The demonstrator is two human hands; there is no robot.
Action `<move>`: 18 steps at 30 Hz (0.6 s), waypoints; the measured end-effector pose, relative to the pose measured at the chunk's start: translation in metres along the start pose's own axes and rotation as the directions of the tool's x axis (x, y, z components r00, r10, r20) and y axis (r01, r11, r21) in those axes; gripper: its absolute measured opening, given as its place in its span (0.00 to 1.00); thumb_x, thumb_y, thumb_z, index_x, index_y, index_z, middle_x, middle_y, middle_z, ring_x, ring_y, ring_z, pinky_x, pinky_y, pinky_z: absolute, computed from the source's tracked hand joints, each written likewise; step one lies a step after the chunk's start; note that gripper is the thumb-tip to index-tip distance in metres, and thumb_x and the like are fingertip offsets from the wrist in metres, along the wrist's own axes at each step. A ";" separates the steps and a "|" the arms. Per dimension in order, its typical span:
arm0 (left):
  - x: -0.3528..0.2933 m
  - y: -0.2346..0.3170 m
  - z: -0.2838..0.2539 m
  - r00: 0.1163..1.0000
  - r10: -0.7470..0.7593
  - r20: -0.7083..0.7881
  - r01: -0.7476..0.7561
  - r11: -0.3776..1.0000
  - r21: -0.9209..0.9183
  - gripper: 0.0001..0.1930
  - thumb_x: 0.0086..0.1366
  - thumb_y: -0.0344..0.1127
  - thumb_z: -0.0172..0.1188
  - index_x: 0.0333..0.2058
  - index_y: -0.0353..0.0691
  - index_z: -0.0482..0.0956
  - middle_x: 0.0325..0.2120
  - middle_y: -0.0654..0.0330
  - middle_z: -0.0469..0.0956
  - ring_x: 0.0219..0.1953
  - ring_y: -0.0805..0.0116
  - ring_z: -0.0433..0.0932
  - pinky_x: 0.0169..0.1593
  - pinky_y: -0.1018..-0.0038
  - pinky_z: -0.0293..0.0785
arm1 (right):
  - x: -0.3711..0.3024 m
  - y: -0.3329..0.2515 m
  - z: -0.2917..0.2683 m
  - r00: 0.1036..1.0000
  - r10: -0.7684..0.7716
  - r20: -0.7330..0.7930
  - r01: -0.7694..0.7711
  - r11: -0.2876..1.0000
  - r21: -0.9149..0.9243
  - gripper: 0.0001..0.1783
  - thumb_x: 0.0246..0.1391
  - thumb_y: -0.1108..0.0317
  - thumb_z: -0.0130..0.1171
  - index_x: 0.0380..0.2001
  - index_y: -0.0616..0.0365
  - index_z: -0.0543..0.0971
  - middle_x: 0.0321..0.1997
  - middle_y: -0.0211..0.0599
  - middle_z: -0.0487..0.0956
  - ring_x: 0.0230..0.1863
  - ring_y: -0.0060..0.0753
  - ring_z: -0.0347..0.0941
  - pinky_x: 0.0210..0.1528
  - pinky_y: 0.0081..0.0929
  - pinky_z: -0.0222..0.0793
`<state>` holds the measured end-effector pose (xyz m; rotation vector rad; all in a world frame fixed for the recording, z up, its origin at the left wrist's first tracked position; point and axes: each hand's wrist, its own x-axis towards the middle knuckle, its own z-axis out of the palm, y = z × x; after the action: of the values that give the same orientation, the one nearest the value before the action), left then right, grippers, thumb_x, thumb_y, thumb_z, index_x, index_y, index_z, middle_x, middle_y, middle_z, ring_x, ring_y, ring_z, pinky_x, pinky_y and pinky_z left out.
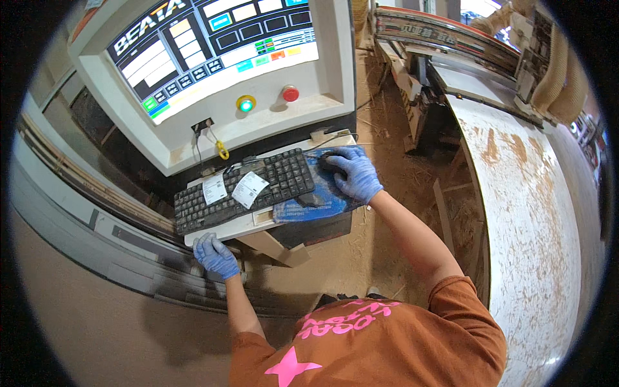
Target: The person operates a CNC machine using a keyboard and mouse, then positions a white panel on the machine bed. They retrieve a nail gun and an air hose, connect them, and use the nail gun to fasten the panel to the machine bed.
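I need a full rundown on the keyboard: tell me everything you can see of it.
The keyboard is long and black, plastic-looking, with dusty rows of separate keys and a block at its right end. It lies keys-up on a pale shelf, slanted so its left end sits lower in the picture. Two white printed labels lie across its keys. Its right end borders a blue mouse pad; whether they overlap is unclear.

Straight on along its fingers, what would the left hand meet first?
Probably the left end of the black keyboard, just beyond the edge of the white tray, though depth is unclear.
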<state>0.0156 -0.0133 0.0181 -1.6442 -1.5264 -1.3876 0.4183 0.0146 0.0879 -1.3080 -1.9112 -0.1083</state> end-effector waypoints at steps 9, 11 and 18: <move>-0.004 -0.001 0.004 0.999 -0.035 -0.027 0.036 0.998 0.049 0.14 0.67 0.39 0.46 0.32 0.38 0.78 0.35 0.56 0.78 0.47 0.52 0.70 0.57 0.56 0.62 | 0.002 -0.002 -0.003 0.999 -0.031 -0.045 0.029 0.999 -0.043 0.19 0.40 0.70 0.60 0.40 0.45 0.81 0.50 0.38 0.75 0.50 0.49 0.70 0.55 0.40 0.66; -0.004 -0.001 0.004 0.999 -0.031 -0.021 0.032 0.999 0.039 0.15 0.68 0.40 0.45 0.32 0.38 0.77 0.34 0.56 0.77 0.48 0.53 0.69 0.57 0.57 0.61 | 0.002 -0.002 -0.002 0.999 -0.022 -0.047 0.020 0.999 -0.044 0.19 0.40 0.70 0.60 0.40 0.44 0.81 0.49 0.38 0.75 0.50 0.49 0.70 0.55 0.40 0.66; -0.003 0.000 0.002 1.000 -0.024 -0.017 0.025 0.999 0.033 0.15 0.68 0.40 0.45 0.31 0.38 0.77 0.34 0.57 0.77 0.47 0.54 0.69 0.57 0.57 0.61 | 0.001 -0.003 -0.001 0.999 -0.008 -0.049 0.005 0.998 -0.059 0.19 0.40 0.69 0.60 0.41 0.43 0.81 0.50 0.37 0.75 0.51 0.49 0.70 0.54 0.40 0.67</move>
<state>0.0169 -0.0130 0.0146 -1.5957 -1.5572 -1.3779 0.4167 0.0134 0.0902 -1.3260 -1.8837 -0.1998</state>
